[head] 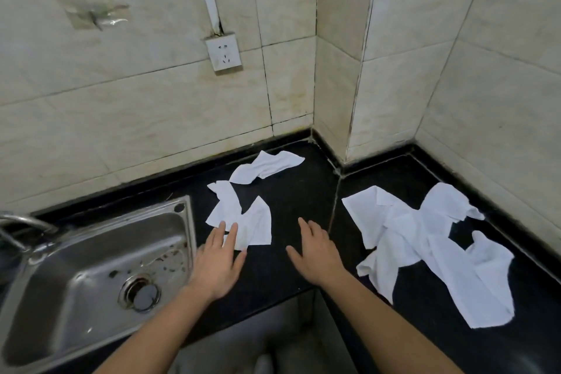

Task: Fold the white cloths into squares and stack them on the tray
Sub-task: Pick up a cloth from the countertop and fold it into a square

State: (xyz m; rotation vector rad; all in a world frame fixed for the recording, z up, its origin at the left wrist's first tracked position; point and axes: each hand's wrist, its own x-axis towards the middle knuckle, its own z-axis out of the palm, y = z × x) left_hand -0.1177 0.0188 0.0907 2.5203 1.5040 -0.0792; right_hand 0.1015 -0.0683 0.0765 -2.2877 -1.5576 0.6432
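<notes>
Left hand (217, 264) fingers spread, tips at crumpled white cloth (243, 218) edge; right hand (315, 255) fingers spread above black stone table (282, 197).

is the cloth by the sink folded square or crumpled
Crumpled, not folded: the cloth lies in a ragged shape with corners jutting out. The left hand lies open at its near edge.

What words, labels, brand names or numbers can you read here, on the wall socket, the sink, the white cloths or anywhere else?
No text can be read anywhere in this view.
Wall socket: only the plug holes show, no brand or marking.
Sink: bare metal, no stamp or label visible.
White cloths: plain, no tag or print visible.
Tape patch on the tiles: no writing.
</notes>
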